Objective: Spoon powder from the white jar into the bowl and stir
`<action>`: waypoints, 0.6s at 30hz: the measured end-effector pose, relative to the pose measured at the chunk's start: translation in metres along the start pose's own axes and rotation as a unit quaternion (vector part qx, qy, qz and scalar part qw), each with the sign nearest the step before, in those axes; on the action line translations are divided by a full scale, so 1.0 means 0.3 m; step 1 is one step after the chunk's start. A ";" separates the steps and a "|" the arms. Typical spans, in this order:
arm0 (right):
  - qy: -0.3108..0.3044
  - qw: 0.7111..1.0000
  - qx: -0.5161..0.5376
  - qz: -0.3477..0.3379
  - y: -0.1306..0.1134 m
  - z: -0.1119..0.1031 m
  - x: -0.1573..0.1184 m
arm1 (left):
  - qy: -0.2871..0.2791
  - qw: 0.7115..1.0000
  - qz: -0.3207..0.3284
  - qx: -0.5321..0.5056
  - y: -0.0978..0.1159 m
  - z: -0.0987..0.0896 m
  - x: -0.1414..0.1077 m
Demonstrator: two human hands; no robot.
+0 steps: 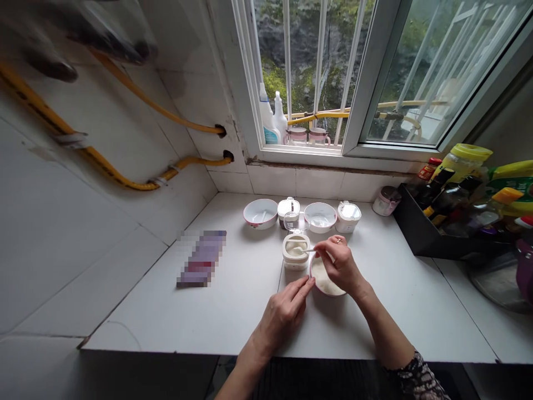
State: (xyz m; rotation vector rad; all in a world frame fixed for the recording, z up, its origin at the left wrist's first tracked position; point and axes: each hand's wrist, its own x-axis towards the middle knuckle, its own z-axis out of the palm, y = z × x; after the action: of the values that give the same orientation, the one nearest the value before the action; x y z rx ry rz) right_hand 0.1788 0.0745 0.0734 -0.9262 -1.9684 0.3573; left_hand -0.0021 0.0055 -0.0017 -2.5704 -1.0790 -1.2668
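My right hand (339, 264) pinches the handle of a small white spoon (307, 250), whose head is inside the opening of a white lidded seasoning jar (295, 265). The jar's clear lid (296, 222) is flipped up at the back, and pale grains show inside. Just right of the jar stands a bowl (328, 293) with a pink rim, filled with white granules (325, 278). My right hand and wrist cover part of it. With its fingertips together, my left hand (287, 305) holds the bowl's left edge; the thumb is mostly hidden.
Behind the jar stand two white bowls (260, 225) (320, 228) and two more lidded jars (288, 208) (348, 225). A blurred purple packet (202, 259) lies left. At right are a brown-lidded jar (386, 201) and a black box (410, 230) of bottles.
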 end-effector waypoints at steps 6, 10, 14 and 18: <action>0.024 0.993 -0.060 -0.101 -0.012 -0.011 -0.007 | -0.004 1.000 0.001 0.006 0.000 -0.004 0.000; 0.086 0.993 0.049 0.068 -0.010 -0.045 -0.012 | -0.008 1.000 -0.003 0.002 0.001 -0.004 0.000; 0.102 0.960 0.135 0.225 0.029 -0.094 -0.025 | -0.010 1.000 -0.004 -0.002 0.001 -0.004 -0.001; 0.049 0.966 0.058 0.246 0.060 -0.111 -0.027 | -0.012 1.000 -0.004 -0.005 0.000 -0.003 -0.002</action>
State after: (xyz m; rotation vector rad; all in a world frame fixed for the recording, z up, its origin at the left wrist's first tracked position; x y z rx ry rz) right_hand 0.2174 0.0771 0.0765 -1.3266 -1.5922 0.6860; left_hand -0.0031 0.0049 -0.0015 -2.5977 -1.0916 -1.2492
